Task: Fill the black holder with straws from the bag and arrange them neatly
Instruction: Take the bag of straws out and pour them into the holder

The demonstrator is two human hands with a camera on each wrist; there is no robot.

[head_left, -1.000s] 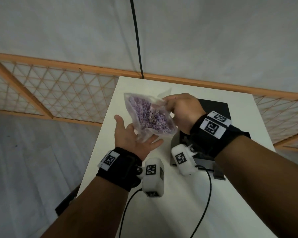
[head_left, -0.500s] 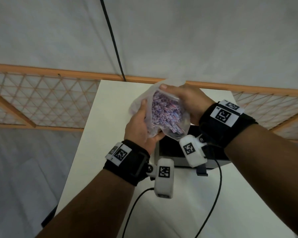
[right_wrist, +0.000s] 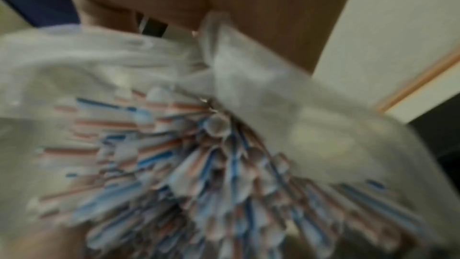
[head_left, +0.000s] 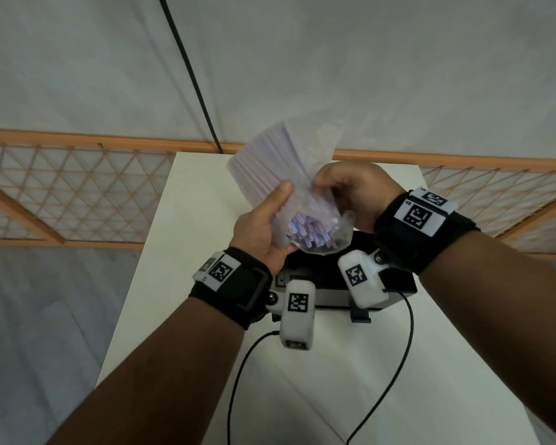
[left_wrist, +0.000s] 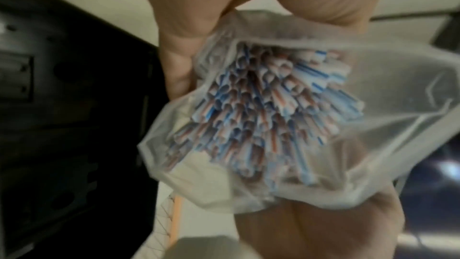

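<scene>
I hold the clear plastic bag (head_left: 302, 200) of red-and-blue striped straws (head_left: 305, 234) above the black box-shaped holder (head_left: 331, 284) on the white table (head_left: 180, 239). My left hand (head_left: 264, 232) is wrapped around the bundle and my right hand (head_left: 357, 191) pinches the film. The straws' long axis slants, open ends down toward me, right over the holder. Half a second ago the bag lay flatter; now it stands steeper.

Holder (head_left: 395, 277) mostly hidden behind both wrists and the bag (head_left: 321, 248); its inside not visible. Right wrist view blurred: straws (right_wrist: 199, 174) smear together. Left fingers (left_wrist: 174, 62) partly behind bag. Desk (head_left: 187, 220) front cut off by frame edge.
</scene>
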